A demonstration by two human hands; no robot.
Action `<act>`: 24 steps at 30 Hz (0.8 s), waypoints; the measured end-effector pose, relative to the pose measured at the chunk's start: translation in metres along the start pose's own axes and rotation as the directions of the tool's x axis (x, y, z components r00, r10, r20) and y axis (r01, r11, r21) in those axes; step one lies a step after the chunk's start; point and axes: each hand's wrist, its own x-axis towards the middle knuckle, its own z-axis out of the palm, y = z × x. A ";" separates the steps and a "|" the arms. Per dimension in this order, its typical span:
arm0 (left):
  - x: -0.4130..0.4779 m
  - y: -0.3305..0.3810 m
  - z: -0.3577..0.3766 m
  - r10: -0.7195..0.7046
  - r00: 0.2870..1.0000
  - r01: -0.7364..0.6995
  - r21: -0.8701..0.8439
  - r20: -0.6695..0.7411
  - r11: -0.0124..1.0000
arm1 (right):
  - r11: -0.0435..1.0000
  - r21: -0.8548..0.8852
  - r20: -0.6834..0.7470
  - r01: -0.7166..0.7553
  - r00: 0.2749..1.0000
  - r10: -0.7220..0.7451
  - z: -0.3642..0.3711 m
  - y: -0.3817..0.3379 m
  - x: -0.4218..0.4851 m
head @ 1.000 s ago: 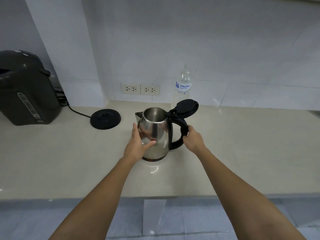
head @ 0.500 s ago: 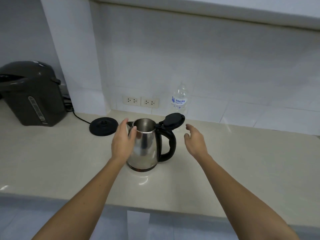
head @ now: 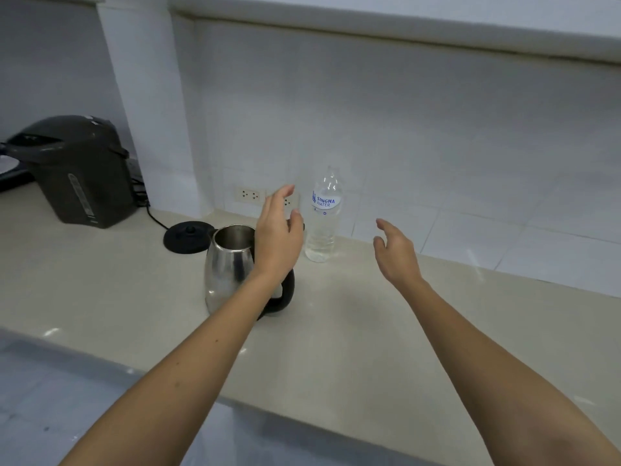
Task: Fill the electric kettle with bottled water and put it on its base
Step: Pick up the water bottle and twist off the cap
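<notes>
One stainless-steel electric kettle with a black handle point(head: 228, 270) is standing upright on the counter, its open mouth showing at the top. One round black kettle base point(head: 188, 237) is lying just beside it on the far left, not under it. One clear plastic water bottle with a white, blue-lettered label point(head: 322, 227) is standing to the kettle's far right, close to the wall. One dark grey hot-water pot point(head: 77, 173) is sitting at the far left. Two white wall sockets point(head: 247, 195) are showing low on the wall, the right one partly hidden by a hand.

Everything is resting on a glossy beige countertop point(head: 369, 331), and a white tiled wall point(head: 437, 129) is rising behind it.

The left hand point(head: 277, 237) is hovering over the kettle's handle side, fingers straight and slightly spread, gripping nothing. The right hand point(head: 398, 253) is hanging in the air to the right of the bottle, fingers loosely curved and apart, holding nothing. Neither hand is touching the bottle.
</notes>
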 end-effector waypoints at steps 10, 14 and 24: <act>-0.021 -0.007 0.091 -0.115 0.976 0.114 0.020 0.184 0.993 | 0.992 0.123 -0.026 -0.031 0.999 0.034 -0.025 0.020 0.043; -0.013 -0.032 0.116 -0.256 0.949 0.250 0.056 0.182 0.967 | 0.991 0.137 0.010 -0.008 1.000 0.007 -0.019 0.018 0.069; 0.057 -0.080 0.176 -0.474 0.879 0.468 0.109 0.041 0.877 | 0.971 0.236 0.074 0.044 0.995 -0.063 0.011 0.000 0.175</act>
